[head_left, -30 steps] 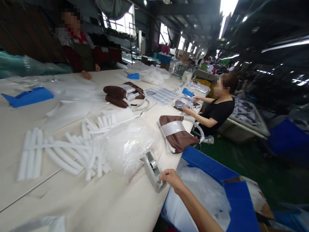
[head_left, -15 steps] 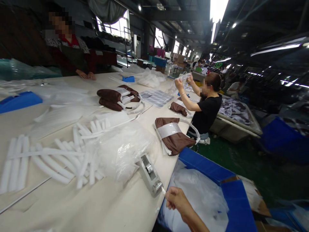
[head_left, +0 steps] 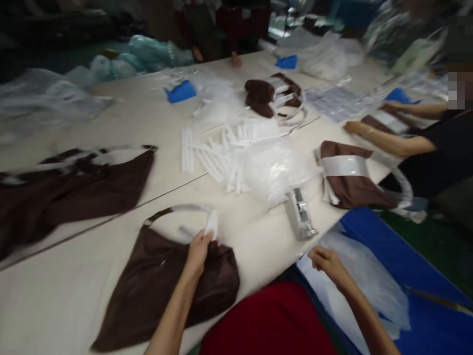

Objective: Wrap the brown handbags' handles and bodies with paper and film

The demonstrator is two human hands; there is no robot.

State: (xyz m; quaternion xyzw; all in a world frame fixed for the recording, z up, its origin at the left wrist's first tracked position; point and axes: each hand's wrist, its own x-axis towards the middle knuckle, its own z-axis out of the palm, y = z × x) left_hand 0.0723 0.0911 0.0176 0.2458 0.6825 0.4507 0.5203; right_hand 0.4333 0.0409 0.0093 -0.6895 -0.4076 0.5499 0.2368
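A dark brown bag (head_left: 158, 281) lies on the table's near edge, its handle partly wrapped in white. My left hand (head_left: 201, 246) is closed on a white piece of wrap (head_left: 212, 224) at the handle's right end. To the right, near a grey tape dispenser (head_left: 301, 214), my right hand (head_left: 325, 261) is held above the table's edge with its fingers pressed together. Whatever it pinches is too small and blurred to name. White foam strips (head_left: 218, 158) and a clear plastic bag (head_left: 277, 170) lie beyond the dispenser.
Another brown bag (head_left: 74, 192) lies at left; a banded one (head_left: 343, 172) sits at right. A blue bin (head_left: 391, 251) with plastic stands beside the table (head_left: 254, 236). A co-worker's arms (head_left: 399, 140) reach in from the right; another person stands across the table.
The view has swung left and down, bringing my left hand and the near brown bag into sight. My right hand is now apart from the dispenser. The co-worker's hands have lowered to the table.
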